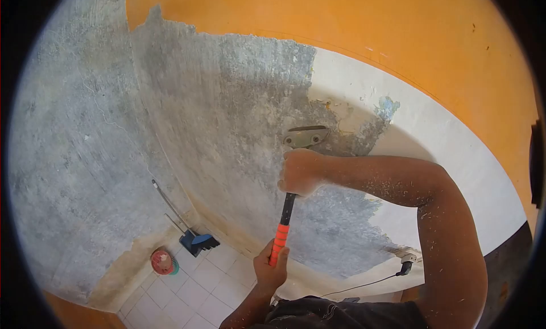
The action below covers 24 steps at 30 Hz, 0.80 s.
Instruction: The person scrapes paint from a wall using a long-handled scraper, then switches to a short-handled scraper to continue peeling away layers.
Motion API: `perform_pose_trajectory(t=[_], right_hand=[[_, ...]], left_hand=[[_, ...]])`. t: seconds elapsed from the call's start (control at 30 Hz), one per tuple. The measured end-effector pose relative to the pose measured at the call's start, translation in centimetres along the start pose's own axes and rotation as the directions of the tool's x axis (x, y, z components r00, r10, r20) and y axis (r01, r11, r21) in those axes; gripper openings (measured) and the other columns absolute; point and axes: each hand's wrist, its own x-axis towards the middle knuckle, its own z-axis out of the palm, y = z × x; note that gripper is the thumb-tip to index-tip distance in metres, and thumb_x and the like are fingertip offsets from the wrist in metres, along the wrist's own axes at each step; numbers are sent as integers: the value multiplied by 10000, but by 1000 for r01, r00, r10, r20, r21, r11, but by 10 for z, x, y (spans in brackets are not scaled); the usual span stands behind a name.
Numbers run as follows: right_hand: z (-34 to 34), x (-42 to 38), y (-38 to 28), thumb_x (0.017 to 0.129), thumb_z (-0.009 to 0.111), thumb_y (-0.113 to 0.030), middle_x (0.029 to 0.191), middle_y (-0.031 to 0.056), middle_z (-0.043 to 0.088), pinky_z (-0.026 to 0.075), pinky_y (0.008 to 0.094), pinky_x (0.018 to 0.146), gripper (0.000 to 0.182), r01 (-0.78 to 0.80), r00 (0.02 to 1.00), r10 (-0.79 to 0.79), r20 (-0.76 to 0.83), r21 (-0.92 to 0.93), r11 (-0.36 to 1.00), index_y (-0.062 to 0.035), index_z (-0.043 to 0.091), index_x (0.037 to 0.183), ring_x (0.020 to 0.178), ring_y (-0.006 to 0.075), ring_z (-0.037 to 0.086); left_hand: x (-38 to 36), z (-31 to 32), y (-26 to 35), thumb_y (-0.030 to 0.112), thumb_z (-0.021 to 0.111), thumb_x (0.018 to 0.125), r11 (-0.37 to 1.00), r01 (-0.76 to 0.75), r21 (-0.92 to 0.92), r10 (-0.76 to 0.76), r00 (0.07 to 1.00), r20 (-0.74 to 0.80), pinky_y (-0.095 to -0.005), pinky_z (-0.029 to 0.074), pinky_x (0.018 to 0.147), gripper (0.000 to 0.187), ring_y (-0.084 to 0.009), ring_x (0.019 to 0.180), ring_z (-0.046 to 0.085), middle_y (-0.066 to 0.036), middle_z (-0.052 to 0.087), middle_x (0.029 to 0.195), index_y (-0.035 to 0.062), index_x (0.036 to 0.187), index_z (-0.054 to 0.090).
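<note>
A long-handled wall scraper (307, 138) with a wide metal head lies against the patchy grey wall (250, 101). My right hand (301, 171) is wrapped around the handle just below that head. Lower down, my left hand (271, 269) grips the orange end of the same handle, its fingers closed. White paint (472, 164) still covers the wall right of the blade, with a ragged, peeled edge. Pale flakes are scattered over my right forearm.
Orange paint (341, 13) covers the upper wall. On the tiled floor (193, 289), a blue broom (205, 241) and dustpan (189, 243) lean in the corner beside a red basket (162, 263). A black plug (405, 267) with a cord sits in a low wall socket at right.
</note>
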Motion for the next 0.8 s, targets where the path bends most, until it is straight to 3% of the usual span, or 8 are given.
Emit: perform_pose_trajectory(t=[0.13, 0.17, 0.33, 0.53, 0.6, 0.63, 0.7, 0.8], right_hand=[[-19, 0, 16, 710, 600, -240, 675, 28, 633, 478, 375, 609, 99, 15, 998, -8, 61, -119, 993, -145, 619, 731, 684, 249, 640], [-30, -3, 28, 706, 604, -250, 673, 19, 629, 480, 371, 614, 100, -14, 999, 9, -43, -122, 992, -152, 616, 720, 685, 244, 639], [-22, 0, 24, 684, 619, -261, 657, -3, 615, 480, 352, 614, 90, -82, 980, 53, -192, -150, 985, -172, 607, 674, 679, 231, 635], [-30, 1, 31, 620, 650, -309, 617, -34, 568, 451, 327, 657, 132, -150, 988, 156, -1, -272, 950, -205, 568, 609, 670, 184, 598], [-48, -4, 46, 621, 652, -311, 616, -41, 565, 456, 337, 623, 124, -174, 962, 113, -249, -239, 955, -222, 568, 602, 655, 168, 594], [-49, -5, 40, 621, 652, -311, 616, -41, 565, 456, 337, 623, 124, -177, 961, 112, -252, -251, 952, -222, 568, 602, 655, 168, 594], [-46, -8, 19, 622, 656, -311, 617, -39, 569, 457, 344, 613, 128, -244, 970, 234, -70, -198, 949, -218, 569, 603, 644, 172, 595], [-40, 0, 27, 616, 660, -310, 623, -23, 576, 459, 352, 622, 136, -221, 975, 218, -39, -206, 953, -206, 572, 615, 643, 201, 598]], left_hand=[[16, 1, 31, 96, 600, 854, 960, -230, 157, 231, 973, 12, -200, 360, 513, 152, -32, 566, 404, 26, 481, 614, -15, 959, 606], [24, 2, 38, 93, 600, 850, 934, -290, 210, 296, 955, 5, -205, 365, 513, 146, -36, 566, 406, 13, 482, 610, -11, 953, 605], [17, 2, 50, 88, 607, 836, 953, -257, 157, 268, 962, -49, -228, 377, 508, 141, -48, 567, 414, -9, 486, 610, -13, 935, 604], [33, 10, 50, 77, 602, 839, 953, -240, 185, 254, 966, -54, -217, 376, 514, 143, -43, 576, 425, 0, 496, 619, -14, 949, 605], [46, 8, 73, 78, 605, 834, 958, -213, 191, 225, 973, -43, -217, 395, 532, 178, -48, 584, 442, 0, 514, 634, -13, 987, 610], [41, 6, 76, 78, 605, 834, 956, -226, 188, 238, 970, -45, -217, 395, 532, 178, -48, 584, 442, 0, 514, 634, -13, 987, 610], [22, 1, 69, 73, 572, 857, 925, -299, 236, 311, 950, -16, -204, 325, 509, 126, -29, 572, 383, 51, 466, 621, -21, 929, 613], [13, 3, 55, 81, 584, 853, 937, -288, 197, 309, 947, -89, -207, 329, 515, 143, -30, 576, 382, 52, 469, 625, -22, 945, 620]])
